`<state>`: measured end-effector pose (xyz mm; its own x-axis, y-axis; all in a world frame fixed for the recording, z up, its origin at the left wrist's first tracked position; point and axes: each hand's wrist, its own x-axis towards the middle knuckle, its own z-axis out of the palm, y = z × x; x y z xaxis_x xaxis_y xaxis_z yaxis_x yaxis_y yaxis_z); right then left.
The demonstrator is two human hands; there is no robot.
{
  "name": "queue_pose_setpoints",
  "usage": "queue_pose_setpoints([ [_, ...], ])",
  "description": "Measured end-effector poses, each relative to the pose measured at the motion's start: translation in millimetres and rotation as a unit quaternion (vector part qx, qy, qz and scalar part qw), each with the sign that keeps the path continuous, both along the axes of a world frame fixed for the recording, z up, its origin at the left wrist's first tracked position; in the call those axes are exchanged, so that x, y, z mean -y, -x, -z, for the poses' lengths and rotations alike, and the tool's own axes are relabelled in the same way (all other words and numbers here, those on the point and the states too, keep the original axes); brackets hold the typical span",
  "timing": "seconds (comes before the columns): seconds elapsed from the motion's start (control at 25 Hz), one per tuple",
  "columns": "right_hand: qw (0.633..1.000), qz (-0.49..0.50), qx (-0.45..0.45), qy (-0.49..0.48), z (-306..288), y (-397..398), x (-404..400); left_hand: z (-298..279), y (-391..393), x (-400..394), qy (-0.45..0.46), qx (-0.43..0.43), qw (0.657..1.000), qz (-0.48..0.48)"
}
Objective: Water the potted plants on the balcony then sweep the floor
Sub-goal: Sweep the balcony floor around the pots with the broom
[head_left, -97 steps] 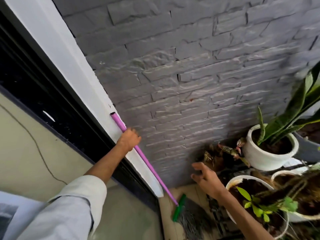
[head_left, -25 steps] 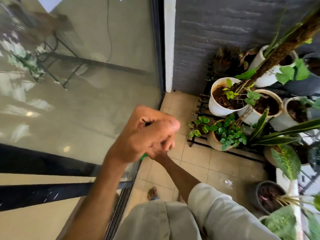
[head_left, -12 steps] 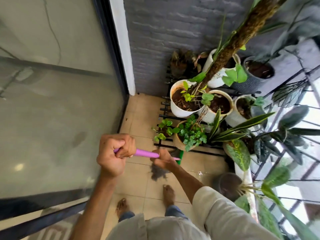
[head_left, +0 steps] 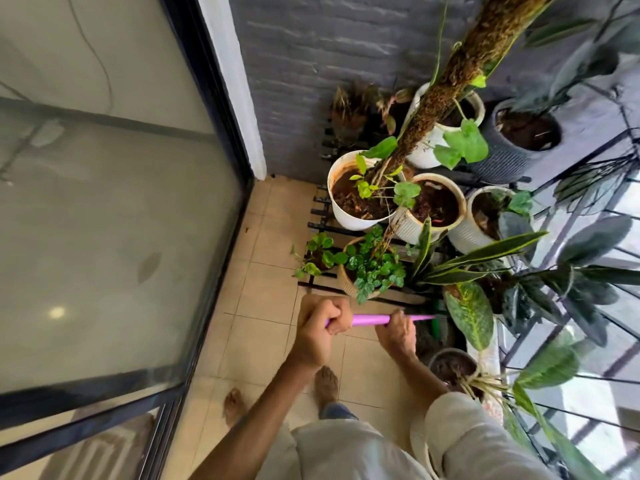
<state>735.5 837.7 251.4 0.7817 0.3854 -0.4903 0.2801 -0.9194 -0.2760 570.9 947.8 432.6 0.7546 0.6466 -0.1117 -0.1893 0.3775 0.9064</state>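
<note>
I hold a broom with a pink handle (head_left: 370,320) in both hands, seen from above. My left hand (head_left: 320,325) is fisted around its top end. My right hand (head_left: 398,332) grips the handle lower down. The broom's green neck (head_left: 435,329) and dark bristles point to the right, under the leaves near the railing, partly hidden. Potted plants stand on a black slatted rack: a white pot (head_left: 349,216) with wet soil, a ribbed white pot (head_left: 450,206), and a small basket pot of green leaves (head_left: 372,268).
Beige floor tiles (head_left: 266,299) run between the glass sliding door (head_left: 114,209) on the left and the plants on the right. A grey stone wall (head_left: 311,64) closes the far end. My bare feet (head_left: 325,381) stand on the tiles. A dark pot (head_left: 450,367) sits by the metal railing (head_left: 571,348).
Between the half-second-old frame and now the broom head has swung right, from the open tiles in front of my feet toward the pots by the railing. Both hands keep their grip on the handle.
</note>
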Motion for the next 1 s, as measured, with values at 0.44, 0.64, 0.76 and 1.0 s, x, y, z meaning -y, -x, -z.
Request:
queue_pose_setpoints([
  [0.44, 0.983, -0.057, -0.084, -0.154, -65.2, 184.4, -148.2, -171.7, 106.0, -89.6, -0.184, -0.016, 0.983, -0.012],
  [0.64, 0.950, -0.015, -0.212, -0.229, -106.7, 295.5, -201.0, -207.5, 185.1, -107.6, -0.230, -0.003, 0.972, -0.045],
  [0.76, 0.948, -0.017, -0.210, -0.238, -119.1, 353.5, -222.9, -216.1, 220.1, -119.6, -0.250, -0.002, 0.965, -0.080],
  [1.0, 0.965, -0.005, -0.118, -0.232, -103.0, 364.2, -212.3, -203.3, 231.7, -102.0, -0.209, 0.012, 0.965, -0.160],
])
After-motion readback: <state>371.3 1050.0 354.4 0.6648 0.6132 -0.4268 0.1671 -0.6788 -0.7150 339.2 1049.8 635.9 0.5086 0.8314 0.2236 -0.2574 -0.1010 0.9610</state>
